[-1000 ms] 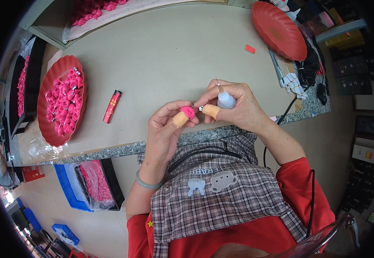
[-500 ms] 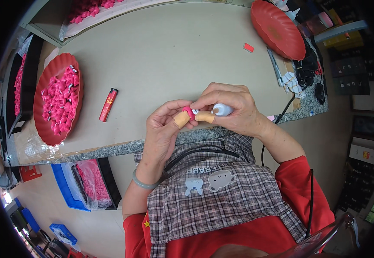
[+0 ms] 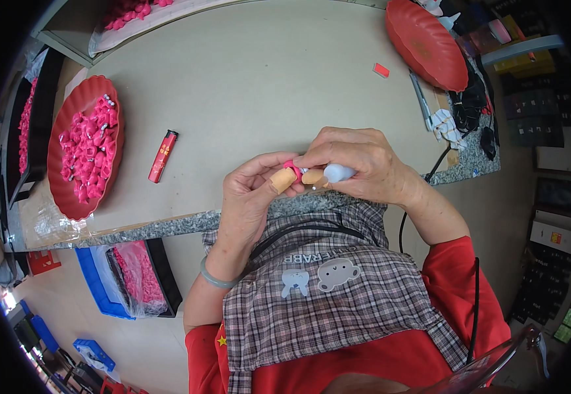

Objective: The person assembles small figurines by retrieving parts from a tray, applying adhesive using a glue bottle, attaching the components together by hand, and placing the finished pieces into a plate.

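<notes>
Above the front edge of the table my two hands meet. My left hand (image 3: 257, 184) pinches a small pink piece (image 3: 293, 170) between thumb and fingers, its thumb covered by a tan finger wrap. My right hand (image 3: 363, 165) is closed round a small pale bottle (image 3: 339, 173) with a thin tip, and its thumb has a tan wrap too. The right index finger and thumb press at the pink piece, where a small silvery white part (image 3: 304, 171) shows. The fingers hide most of the piece, so its full shape cannot be made out.
A red scalloped dish (image 3: 118, 148) holding many small pink pieces stands on the left, with a red lighter (image 3: 162, 156) beside it. Another red dish (image 3: 423, 46) lies far right, near a pen (image 3: 421, 98) and a crumpled cloth (image 3: 448, 129). Below left sits a lined crate (image 3: 160, 276).
The bottle in my right hand has tilted, its tip now pointing lower. My right thumb has shifted slightly against the pink piece. The whole view has moved a little.
</notes>
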The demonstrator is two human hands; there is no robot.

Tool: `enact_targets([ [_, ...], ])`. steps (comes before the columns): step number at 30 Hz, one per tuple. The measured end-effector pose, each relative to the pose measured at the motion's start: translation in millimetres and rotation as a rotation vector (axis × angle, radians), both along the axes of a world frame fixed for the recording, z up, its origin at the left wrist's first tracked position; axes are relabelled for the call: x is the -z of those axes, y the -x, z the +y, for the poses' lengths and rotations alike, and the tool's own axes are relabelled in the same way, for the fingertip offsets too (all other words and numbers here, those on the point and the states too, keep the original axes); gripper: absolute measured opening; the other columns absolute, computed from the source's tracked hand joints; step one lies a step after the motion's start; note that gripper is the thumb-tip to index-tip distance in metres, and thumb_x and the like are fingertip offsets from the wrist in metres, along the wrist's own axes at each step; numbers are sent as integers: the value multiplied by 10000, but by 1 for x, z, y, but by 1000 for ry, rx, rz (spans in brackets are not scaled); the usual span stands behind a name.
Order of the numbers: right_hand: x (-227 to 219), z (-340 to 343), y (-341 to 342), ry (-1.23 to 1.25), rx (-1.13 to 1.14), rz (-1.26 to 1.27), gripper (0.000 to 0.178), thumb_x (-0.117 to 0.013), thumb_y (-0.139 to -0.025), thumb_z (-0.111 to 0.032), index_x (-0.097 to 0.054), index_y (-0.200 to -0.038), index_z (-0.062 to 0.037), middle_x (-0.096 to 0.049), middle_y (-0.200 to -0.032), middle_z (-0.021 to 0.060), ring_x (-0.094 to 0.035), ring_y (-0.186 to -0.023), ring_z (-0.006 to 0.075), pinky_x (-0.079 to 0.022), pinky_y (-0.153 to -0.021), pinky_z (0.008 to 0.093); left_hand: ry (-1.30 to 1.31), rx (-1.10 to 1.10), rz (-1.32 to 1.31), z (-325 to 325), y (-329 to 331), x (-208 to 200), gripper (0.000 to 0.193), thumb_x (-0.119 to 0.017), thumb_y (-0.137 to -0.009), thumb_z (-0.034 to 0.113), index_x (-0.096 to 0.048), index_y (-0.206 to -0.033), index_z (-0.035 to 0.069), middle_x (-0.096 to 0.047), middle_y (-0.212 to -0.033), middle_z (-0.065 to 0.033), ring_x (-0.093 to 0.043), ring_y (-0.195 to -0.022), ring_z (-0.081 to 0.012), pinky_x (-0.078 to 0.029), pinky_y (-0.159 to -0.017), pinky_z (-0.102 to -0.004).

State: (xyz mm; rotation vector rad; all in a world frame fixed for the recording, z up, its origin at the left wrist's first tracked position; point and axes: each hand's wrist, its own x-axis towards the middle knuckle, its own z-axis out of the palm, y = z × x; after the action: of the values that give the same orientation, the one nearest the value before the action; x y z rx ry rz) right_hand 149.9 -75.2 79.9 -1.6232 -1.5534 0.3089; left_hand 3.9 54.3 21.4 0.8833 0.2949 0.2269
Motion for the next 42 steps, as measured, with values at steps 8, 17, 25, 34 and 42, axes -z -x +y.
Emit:
enact_targets([
  [8, 7, 1, -3, 11, -27, 67, 263, -778, -668, -90, -677, -909, -57, -659, -782, 53, -648, -694, 174, -501, -556, 271, -21, 16, 2, 0, -1, 1, 248, -621, -869, 49, -604, -1084, -73, -679, -890, -143, -667, -753, -158, -540, -679, -242],
  [17, 9, 0, -3, 4, 29, 100, 227, -782, -701, -174, -662, -864, -72, -633, -758, 27, -633, -688, 164, -490, -561, 281, 24, 37, -23, 4, -1, 3, 253, -631, -864, 64, -607, -1077, -71, -676, -889, -148, -667, -746, -160, -538, -669, -238],
  [25, 14, 0, -2, -34, 13, 105, 199, -785, -677, -88, -677, -837, -39, -673, -773, 58, -648, -681, 163, -493, -557, 257, 22, 39, 0, 3, -2, 1, 240, -625, -864, 49, -610, -1073, -70, -676, -870, -147, -663, -741, -158, -541, -667, -244],
  [34, 29, -3, 7, -45, 57, 348, 177, -787, -671, -45, -680, -811, -32, -679, -769, 79, -649, -679, 159, -502, -580, 256, 50, 47, -2, 4, -3, 1, 210, -630, -845, 10, -626, -1038, -72, -676, -854, -159, -668, -709, -171, -544, -632, -240],
  [42, 31, -3, 10, -121, 109, 170, 179, -771, -692, -19, -681, -847, -21, -673, -767, 86, -658, -692, 175, -502, -575, 257, 77, 16, 3, 4, -5, 1, 194, -627, -844, 1, -625, -1024, -74, -675, -869, -161, -667, -718, -169, -542, -637, -238],
])
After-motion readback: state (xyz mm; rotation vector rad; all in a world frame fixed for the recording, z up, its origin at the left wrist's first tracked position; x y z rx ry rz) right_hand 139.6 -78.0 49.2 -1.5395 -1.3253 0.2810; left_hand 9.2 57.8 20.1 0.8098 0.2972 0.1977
